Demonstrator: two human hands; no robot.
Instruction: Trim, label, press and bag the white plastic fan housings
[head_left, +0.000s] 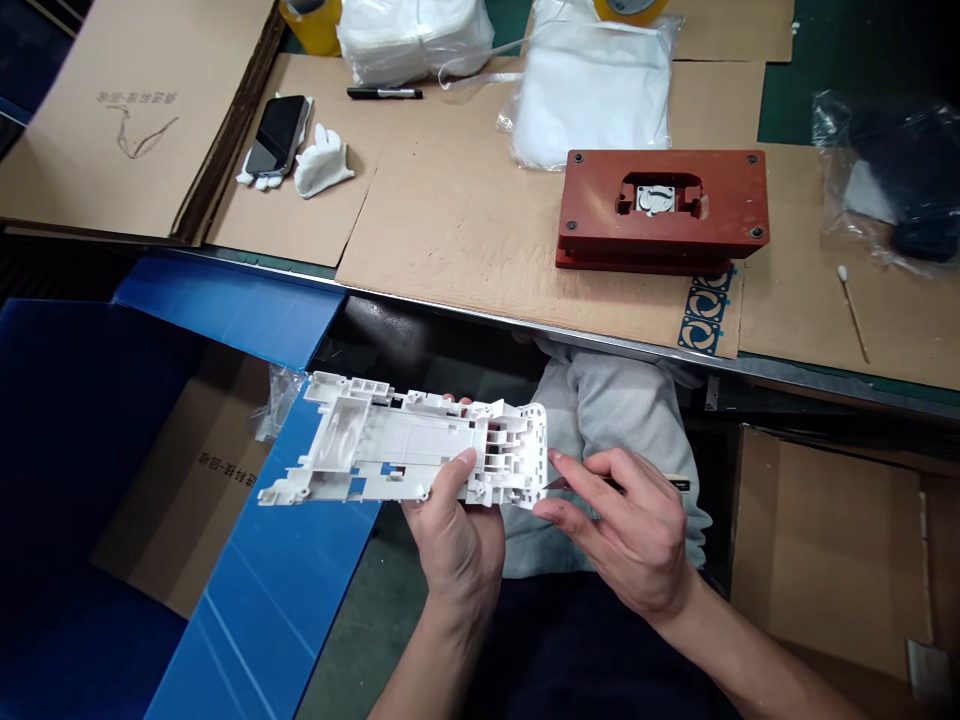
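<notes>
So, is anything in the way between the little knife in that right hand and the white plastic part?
Nothing visible is. The knife in the right hand has its tip right at the end of the white part, with no gap to cross. The left hand grips the part.

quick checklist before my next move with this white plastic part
1. Left hand grip on the white plastic molding: ok, thumb on top, fingers beneath.
2. Right hand hold on the small knife: ok, pinched in the fingers.
3. Blade tip contact with the molding's edge: cannot tell, the tip sits right at the edge.
4. Molding's edges free of burrs: cannot tell, too small to see.
5. Blue corrugated plastic bin: ok, top open, beside the left hand.
</notes>
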